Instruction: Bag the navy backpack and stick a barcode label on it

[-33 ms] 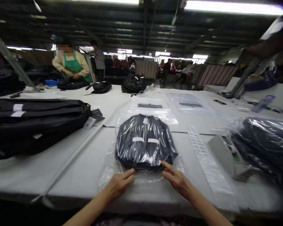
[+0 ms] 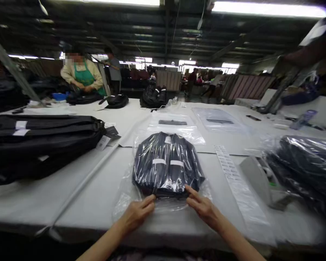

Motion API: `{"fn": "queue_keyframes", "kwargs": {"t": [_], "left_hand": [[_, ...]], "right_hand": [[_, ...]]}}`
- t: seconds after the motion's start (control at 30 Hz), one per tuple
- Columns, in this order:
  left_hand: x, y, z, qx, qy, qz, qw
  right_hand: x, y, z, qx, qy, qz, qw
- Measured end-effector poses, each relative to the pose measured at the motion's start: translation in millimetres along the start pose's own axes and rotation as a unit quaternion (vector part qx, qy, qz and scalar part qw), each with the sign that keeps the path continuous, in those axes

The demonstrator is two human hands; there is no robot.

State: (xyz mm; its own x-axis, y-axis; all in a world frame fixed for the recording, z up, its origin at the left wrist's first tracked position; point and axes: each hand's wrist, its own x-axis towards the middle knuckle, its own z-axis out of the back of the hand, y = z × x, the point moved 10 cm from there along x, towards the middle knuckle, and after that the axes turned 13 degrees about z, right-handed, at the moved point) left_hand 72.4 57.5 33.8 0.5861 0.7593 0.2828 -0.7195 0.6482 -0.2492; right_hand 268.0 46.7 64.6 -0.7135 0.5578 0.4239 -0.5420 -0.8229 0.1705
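A dark folded backpack with white labels lies sealed inside a clear plastic bag on the white table, right in front of me. My left hand pinches the bag's near flap at the pack's lower left corner. At the lower right corner my right hand holds the same flap, index finger stretched toward the pack. The two hands are a pack's width apart.
A stack of black bags fills the left. Empty clear bags lie beyond the pack. A strip of labels and a grey dispenser sit to the right, then another wrapped dark pack. A person in a green apron works far left.
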Motion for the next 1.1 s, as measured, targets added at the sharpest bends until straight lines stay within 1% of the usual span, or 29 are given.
{"fn": "queue_keyframes", "kwargs": {"t": [0.1, 0.2, 0.27, 0.3, 0.33, 0.37, 0.4, 0.47, 0.53, 0.57, 0.63, 0.7, 0.73, 0.8, 0.87, 0.93, 1.03, 1.1], "left_hand": [[0, 0, 3.3, -0.014, 0.026, 0.019, 0.999], [9, -1, 5.9, -0.028, 0.107, 0.039, 0.993], [17, 1, 8.0, -0.032, 0.161, 0.058, 0.985], [22, 2, 9.7, -0.044, 0.177, 0.070, 0.981], [27, 4, 12.4, -0.065, 0.181, 0.085, 0.978], [33, 6, 16.1, -0.096, 0.170, 0.100, 0.976], [38, 8, 20.6, -0.130, 0.145, 0.119, 0.974], [47, 15, 29.4, -0.187, 0.077, 0.164, 0.966], [51, 22, 32.4, -0.208, 0.026, 0.219, 0.953], [53, 25, 31.7, -0.206, 0.014, 0.251, 0.946], [56, 31, 29.2, -0.190, 0.007, 0.309, 0.932], [60, 36, 28.6, -0.172, 0.003, 0.355, 0.919], [63, 39, 28.9, -0.164, 0.001, 0.371, 0.914], [67, 44, 28.0, -0.146, 0.003, 0.402, 0.904], [71, 49, 25.9, -0.122, 0.014, 0.430, 0.894], [74, 52, 25.0, -0.089, 0.029, 0.451, 0.887], [80, 49, 26.3, -0.032, 0.054, 0.469, 0.881], [86, 44, 27.4, 0.002, 0.072, 0.470, 0.880]], "right_hand": [[4, 0, -4, 0.032, 0.032, -0.018, 0.999], [7, 0, -7, 0.080, 0.052, -0.014, 0.995], [10, -1, -7, 0.113, 0.047, -0.008, 0.992], [11, -3, -6, 0.133, 0.036, -0.009, 0.990], [12, -7, -5, 0.155, 0.017, -0.021, 0.988], [12, -13, -5, 0.176, -0.007, -0.042, 0.984], [11, -20, -5, 0.192, -0.031, -0.068, 0.979], [9, -35, -7, 0.208, -0.071, -0.133, 0.966], [6, -49, -9, 0.219, -0.107, -0.201, 0.949], [4, -55, -10, 0.230, -0.127, -0.232, 0.937], [3, -65, -11, 0.266, -0.166, -0.289, 0.905], [6, -72, -11, 0.297, -0.187, -0.324, 0.879], [8, -74, -10, 0.304, -0.190, -0.340, 0.869], [10, -81, -11, 0.306, -0.176, -0.385, 0.853], [10, -87, -15, 0.302, -0.148, -0.431, 0.838], [10, -93, -19, 0.300, -0.116, -0.462, 0.827], [13, -99, -25, 0.284, -0.078, -0.482, 0.825], [16, -103, -25, 0.255, -0.054, -0.489, 0.832]]}}
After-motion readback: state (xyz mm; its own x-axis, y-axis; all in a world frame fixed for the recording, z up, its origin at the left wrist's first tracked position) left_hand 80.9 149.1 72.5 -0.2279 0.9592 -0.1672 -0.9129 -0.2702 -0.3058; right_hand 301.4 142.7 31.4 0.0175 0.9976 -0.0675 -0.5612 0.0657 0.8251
